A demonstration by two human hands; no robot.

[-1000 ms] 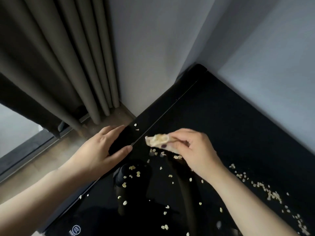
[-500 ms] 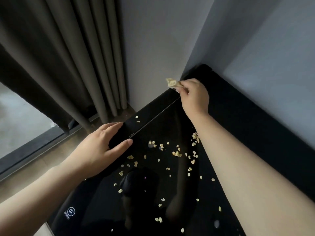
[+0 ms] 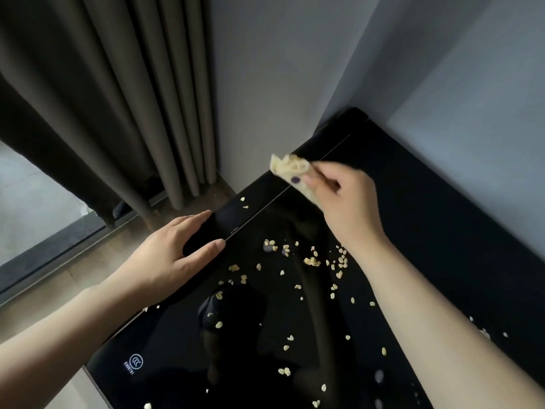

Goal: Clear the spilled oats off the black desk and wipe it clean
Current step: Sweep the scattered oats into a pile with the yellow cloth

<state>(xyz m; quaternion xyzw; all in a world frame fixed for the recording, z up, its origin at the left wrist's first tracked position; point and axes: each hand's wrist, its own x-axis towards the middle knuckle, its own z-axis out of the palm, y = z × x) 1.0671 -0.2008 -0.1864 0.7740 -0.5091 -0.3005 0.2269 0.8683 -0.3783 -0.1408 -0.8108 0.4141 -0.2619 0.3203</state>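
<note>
Glossy black desk (image 3: 427, 231); loose oats (image 3: 312, 261) scattered across it

Setting: we record a domestic room, probably a bedroom or study corner. Evidence we list:
- full-length taupe curtains (image 3: 132, 113) hanging to the floor
- a dark window frame (image 3: 53, 252) at floor level beneath them, with a pale pane beside it
- a wood-toned floor (image 3: 44, 293)
- two plain pale walls (image 3: 265, 69) meeting in a corner
- a glossy black worktop (image 3: 442, 231) set into that corner, bearing a small white logo (image 3: 136, 361) and scattered oats (image 3: 339, 261)
</note>
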